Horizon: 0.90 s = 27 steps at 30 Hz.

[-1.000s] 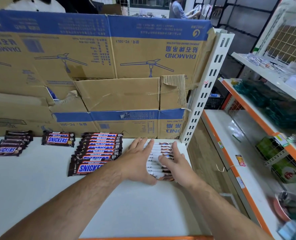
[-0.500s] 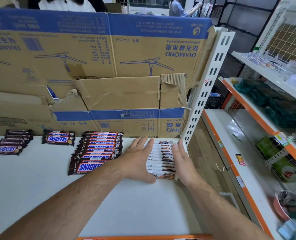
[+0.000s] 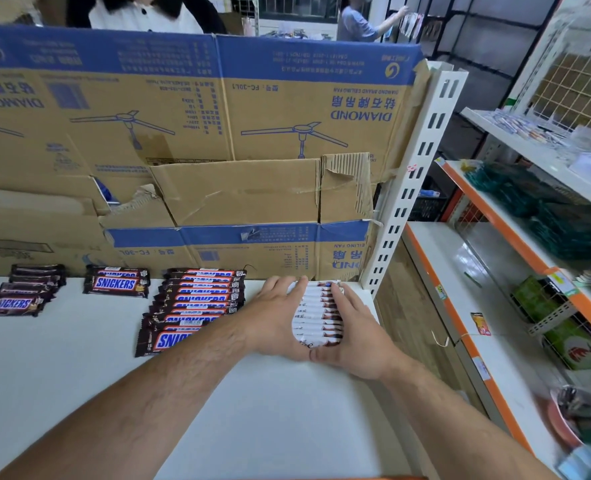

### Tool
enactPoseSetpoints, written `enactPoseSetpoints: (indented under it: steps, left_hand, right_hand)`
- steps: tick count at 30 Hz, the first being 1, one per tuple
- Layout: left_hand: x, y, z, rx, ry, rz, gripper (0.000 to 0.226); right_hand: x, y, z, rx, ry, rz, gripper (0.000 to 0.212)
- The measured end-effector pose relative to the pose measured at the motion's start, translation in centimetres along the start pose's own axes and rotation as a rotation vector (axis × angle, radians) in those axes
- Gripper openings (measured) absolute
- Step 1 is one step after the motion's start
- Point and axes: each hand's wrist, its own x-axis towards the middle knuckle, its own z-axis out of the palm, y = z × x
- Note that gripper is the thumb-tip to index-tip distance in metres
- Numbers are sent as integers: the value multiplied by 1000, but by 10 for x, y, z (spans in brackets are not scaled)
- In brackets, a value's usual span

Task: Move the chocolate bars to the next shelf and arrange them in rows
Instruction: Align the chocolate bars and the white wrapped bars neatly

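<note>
White bars (image 3: 318, 315) in one tight row on shelf (image 3: 252, 410), just left of post (image 3: 415, 181), at its foot. Left hand (image 3: 280, 320) flat against row's left side, fingers straight and together. Right hand (image 3: 356, 337) flat against row's right side, between row and post, fingers likewise straight. Thumbs meeting at near end of row. Nothing gripped or pinched; row pressed between both hands. Long Snickers row (image 3: 197, 303) farther left of post, partly under left forearm. Snickers pair (image 3: 115, 282) and small Snickers stack (image 3: 23, 292) well left of post. Carton (image 3: 217, 133) upright behind all bars, right edge against post.
</note>
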Motion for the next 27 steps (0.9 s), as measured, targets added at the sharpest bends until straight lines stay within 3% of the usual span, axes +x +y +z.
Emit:
enactPoseSetpoints:
  steps: [8,13,16,20,27]
  left_hand:
    - [1,-8,-2,128,-65,-43,128]
    - [-3,-16,6,165,-63,-44,85]
    - [5,-18,8,155,-49,-69,68]
    - [7,-17,13,174,1,-83,67]
    - [7,-15,8,197,-24,-94,69]
  right_hand:
    - [15,6,-2,-12,11,12,140]
    - [19,7,5,-42,79,69,111]
    - [25,5,5,-183,186,81,101]
    - [28,1,4,-277,216,114,91]
    - [25,-1,2,-205,201,109,85]
